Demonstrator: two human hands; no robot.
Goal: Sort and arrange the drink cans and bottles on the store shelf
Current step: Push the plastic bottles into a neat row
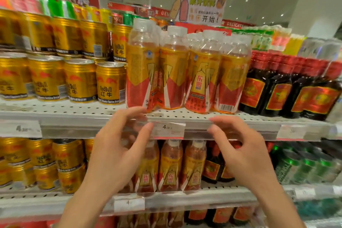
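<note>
Both hands, left hand (118, 146) & right hand (240, 150), spread, empty, below orange bottles (187, 72).

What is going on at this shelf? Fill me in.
A person is tidying drinks in a store. Both hands are raised in front of the upper shelf, fingers spread and empty: the left hand sits just below the leftmost of the orange bottles, the right hand below the rightmost one. Neither hand grips anything. Gold cans stand to the left of the bottles, dark bottles to the right.
</note>
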